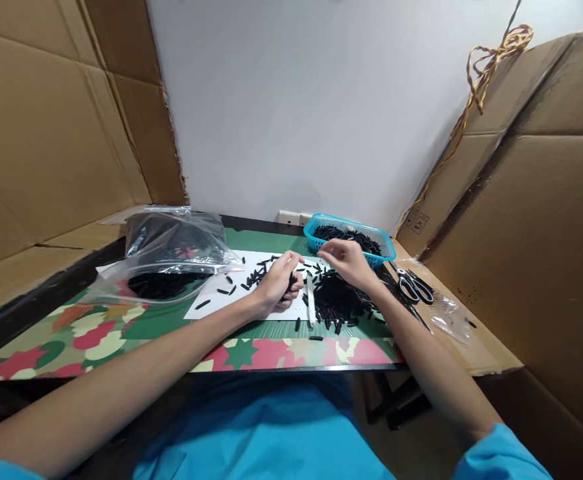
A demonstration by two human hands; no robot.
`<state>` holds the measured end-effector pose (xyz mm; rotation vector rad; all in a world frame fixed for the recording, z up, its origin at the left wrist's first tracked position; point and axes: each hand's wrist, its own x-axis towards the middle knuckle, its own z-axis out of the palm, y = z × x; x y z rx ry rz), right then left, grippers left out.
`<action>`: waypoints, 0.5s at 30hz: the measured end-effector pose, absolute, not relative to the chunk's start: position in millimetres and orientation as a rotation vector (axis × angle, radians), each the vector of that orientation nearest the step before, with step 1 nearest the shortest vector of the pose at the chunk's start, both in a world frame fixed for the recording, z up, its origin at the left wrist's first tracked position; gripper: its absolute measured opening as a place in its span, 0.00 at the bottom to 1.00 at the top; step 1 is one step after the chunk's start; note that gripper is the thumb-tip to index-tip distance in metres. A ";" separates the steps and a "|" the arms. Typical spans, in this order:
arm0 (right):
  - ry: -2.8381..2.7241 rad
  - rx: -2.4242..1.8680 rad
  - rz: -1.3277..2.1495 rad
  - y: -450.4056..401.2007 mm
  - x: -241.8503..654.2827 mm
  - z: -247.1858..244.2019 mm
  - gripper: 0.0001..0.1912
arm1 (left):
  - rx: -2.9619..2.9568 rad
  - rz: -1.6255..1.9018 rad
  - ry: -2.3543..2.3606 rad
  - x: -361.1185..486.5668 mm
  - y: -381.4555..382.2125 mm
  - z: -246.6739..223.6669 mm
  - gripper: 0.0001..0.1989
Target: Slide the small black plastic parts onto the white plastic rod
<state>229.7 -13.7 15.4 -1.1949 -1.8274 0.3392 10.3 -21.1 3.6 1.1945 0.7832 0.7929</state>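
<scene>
My left hand (pixel 282 283) is curled around several small black pieces, above the right part of a white sheet (pixel 211 298). Some of the black pieces show between its fingers and palm. To its right, my right hand (pixel 346 259) hangs over the near side of the blue basket, fingers bent and close together; whether anything is between the fingertips is too small to tell. Beneath and left of that hand lies a pile of black pieces (pixel 339 300). Loose black pieces (pixel 254 277) are scattered on the sheet. A white strip (pixel 311 300) separates sheet and pile.
A blue basket (pixel 391 250) of black pieces stands at the back. Clear plastic bags (pixel 176 233), with black pieces in one, lie at the left. Scissors (pixel 414 288) and a small plastic bag (pixel 450 319) are at the right. Cardboard walls (pixel 536 220) flank the table.
</scene>
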 end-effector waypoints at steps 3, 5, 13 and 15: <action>-2.012 -1.013 0.583 -22.4 205.8 12.0 0.22 | 1.179 0.803 0.817 10.4 -20.5 1.0 0.16; -2.040 -0.934 0.693 -24.9 195.7 8.8 0.24 | 1.174 0.804 0.831 10.7 -20.2 -0.6 0.16; -1.946 -0.839 0.894 -23.8 189.7 2.4 0.26 | 1.177 0.826 0.827 12.5 -21.7 0.9 0.15; -1.928 -0.838 0.923 -25.1 189.8 2.6 0.25 | 1.181 0.839 0.823 12.8 -22.9 2.3 0.14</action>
